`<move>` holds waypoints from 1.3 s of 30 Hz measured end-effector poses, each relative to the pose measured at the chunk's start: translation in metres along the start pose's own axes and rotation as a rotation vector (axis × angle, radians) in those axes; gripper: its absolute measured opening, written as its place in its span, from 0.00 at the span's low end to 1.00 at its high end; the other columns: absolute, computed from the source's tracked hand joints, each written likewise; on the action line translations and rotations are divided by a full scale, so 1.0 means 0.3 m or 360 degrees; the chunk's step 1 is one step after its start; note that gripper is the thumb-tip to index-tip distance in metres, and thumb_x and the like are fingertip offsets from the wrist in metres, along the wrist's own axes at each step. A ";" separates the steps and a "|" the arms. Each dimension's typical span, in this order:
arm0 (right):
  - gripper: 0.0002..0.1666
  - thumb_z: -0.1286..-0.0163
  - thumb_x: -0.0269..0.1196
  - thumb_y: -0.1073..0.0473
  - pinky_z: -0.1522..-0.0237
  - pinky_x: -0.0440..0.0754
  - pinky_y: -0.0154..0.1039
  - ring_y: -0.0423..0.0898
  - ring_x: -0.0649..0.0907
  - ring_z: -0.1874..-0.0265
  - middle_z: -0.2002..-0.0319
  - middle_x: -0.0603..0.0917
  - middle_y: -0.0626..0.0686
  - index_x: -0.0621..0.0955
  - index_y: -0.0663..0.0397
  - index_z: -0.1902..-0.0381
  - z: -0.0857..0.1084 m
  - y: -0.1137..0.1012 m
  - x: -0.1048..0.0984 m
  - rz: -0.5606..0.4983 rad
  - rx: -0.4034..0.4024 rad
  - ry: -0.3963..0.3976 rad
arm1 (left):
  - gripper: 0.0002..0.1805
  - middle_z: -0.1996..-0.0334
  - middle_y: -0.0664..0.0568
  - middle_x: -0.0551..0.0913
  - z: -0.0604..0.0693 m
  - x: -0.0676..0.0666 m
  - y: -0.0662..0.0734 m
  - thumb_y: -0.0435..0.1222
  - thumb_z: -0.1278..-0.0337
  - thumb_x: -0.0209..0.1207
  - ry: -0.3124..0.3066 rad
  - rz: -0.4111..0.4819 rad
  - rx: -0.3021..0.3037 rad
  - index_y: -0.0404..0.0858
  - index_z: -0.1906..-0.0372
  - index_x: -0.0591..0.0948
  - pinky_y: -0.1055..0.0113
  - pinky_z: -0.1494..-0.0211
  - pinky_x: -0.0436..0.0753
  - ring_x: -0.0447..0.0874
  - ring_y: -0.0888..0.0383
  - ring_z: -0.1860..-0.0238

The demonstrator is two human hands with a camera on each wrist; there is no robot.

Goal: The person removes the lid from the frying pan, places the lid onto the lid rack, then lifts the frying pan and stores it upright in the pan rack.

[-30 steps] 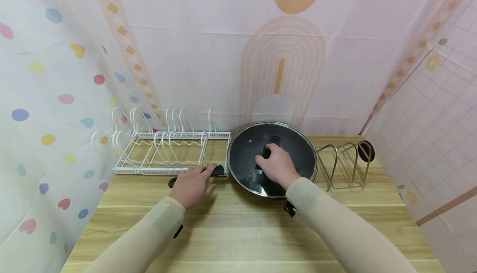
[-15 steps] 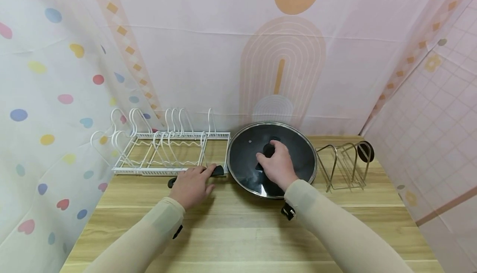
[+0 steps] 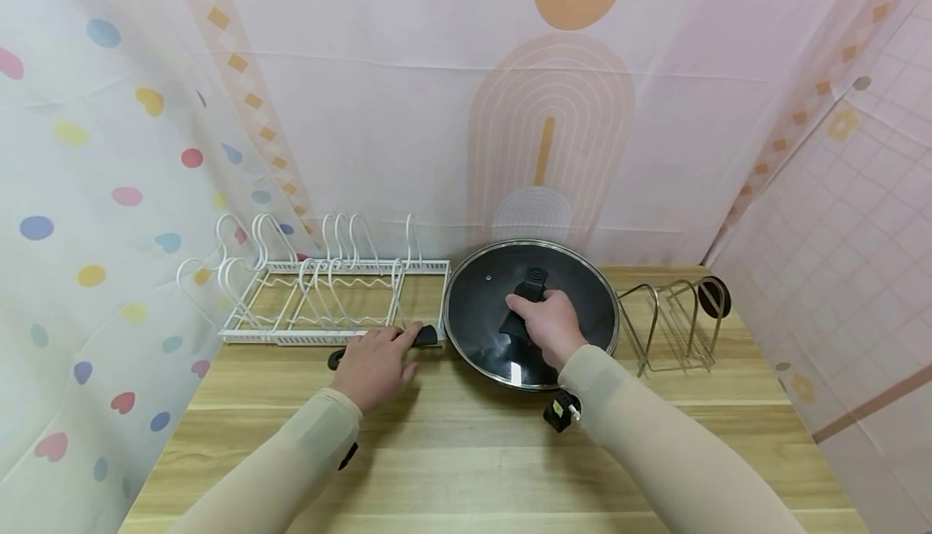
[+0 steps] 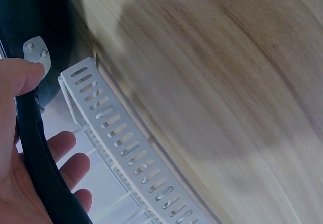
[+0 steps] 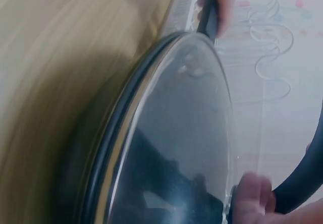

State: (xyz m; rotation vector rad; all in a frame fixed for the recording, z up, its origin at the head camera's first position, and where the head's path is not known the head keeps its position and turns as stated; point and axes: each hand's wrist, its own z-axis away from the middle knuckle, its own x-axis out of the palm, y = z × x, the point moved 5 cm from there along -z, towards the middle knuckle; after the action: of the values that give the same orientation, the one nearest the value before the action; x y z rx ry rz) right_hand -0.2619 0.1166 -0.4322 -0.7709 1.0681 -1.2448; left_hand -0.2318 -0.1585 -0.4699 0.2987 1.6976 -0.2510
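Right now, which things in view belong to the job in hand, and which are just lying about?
In the job:
left hand, gripping the pan handle
right hand, holding the lid handle
black pan
glass lid

Apparently lying about:
white rack
metal rack
dark disc

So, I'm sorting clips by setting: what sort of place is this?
Probably a staged kitchen-style work surface: a lidded pan and white wire rack on a wood-grain tabletop, with patterned sheets behind and beside it.
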 end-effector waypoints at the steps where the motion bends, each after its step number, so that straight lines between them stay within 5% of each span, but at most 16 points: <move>1: 0.45 0.26 0.66 0.46 0.35 0.82 0.56 0.55 0.85 0.44 0.35 0.77 0.65 0.63 0.67 0.24 -0.001 0.003 0.003 -0.0015 0.0025 -0.0024 | 0.36 0.43 0.44 0.86 0.000 0.001 0.000 0.50 0.36 0.68 0.0000 -0.0002 -0.0002 0.47 0.25 0.75 0.40 0.46 0.83 0.86 0.40 0.42; 4: 0.33 0.22 0.61 0.49 0.42 0.87 0.52 0.49 0.87 0.55 0.46 0.83 0.61 0.71 0.68 0.32 -0.002 0.003 0.018 -0.0151 0.0048 -0.0105 | 0.36 0.43 0.44 0.86 0.002 0.001 0.001 0.51 0.36 0.68 0.0006 -0.0008 -0.0003 0.47 0.25 0.75 0.40 0.46 0.83 0.86 0.40 0.43; 8: 0.25 0.18 0.55 0.56 0.52 0.91 0.46 0.45 0.89 0.65 0.54 0.86 0.60 0.69 0.67 0.33 -0.001 -0.009 0.044 -0.0408 0.0065 -0.0223 | 0.36 0.43 0.45 0.87 0.001 -0.001 0.002 0.51 0.36 0.69 0.0019 -0.0007 0.0000 0.48 0.25 0.75 0.40 0.46 0.83 0.86 0.40 0.43; 23: 0.28 0.15 0.52 0.56 0.64 0.89 0.36 0.43 0.87 0.67 0.57 0.86 0.56 0.62 0.65 0.26 -0.006 -0.022 0.054 -0.0546 0.0213 -0.0296 | 0.36 0.43 0.45 0.86 -0.003 0.010 0.002 0.52 0.36 0.68 0.0014 -0.0025 -0.0012 0.49 0.25 0.75 0.40 0.48 0.82 0.86 0.40 0.44; 32: 0.26 0.15 0.52 0.58 0.66 0.87 0.37 0.43 0.87 0.69 0.57 0.84 0.55 0.63 0.66 0.28 -0.009 -0.024 0.057 -0.0560 0.0208 -0.0277 | 0.36 0.43 0.45 0.86 -0.001 0.006 0.003 0.51 0.36 0.68 0.0019 -0.0018 -0.0024 0.49 0.25 0.74 0.40 0.47 0.82 0.85 0.40 0.44; 39: 0.28 0.16 0.52 0.60 0.54 0.89 0.37 0.44 0.86 0.62 0.47 0.81 0.60 0.60 0.66 0.25 -0.016 -0.014 0.065 -0.0717 0.0241 -0.0262 | 0.36 0.42 0.45 0.86 0.002 -0.005 0.009 0.51 0.35 0.68 0.0003 -0.0034 -0.0024 0.49 0.25 0.75 0.40 0.47 0.82 0.85 0.39 0.43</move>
State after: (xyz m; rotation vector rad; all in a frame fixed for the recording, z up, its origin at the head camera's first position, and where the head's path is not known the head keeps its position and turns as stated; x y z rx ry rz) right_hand -0.2681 0.0970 -0.4339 -1.0116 0.6753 -1.5891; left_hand -0.2301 -0.1562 -0.4686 0.2698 1.7046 -0.2540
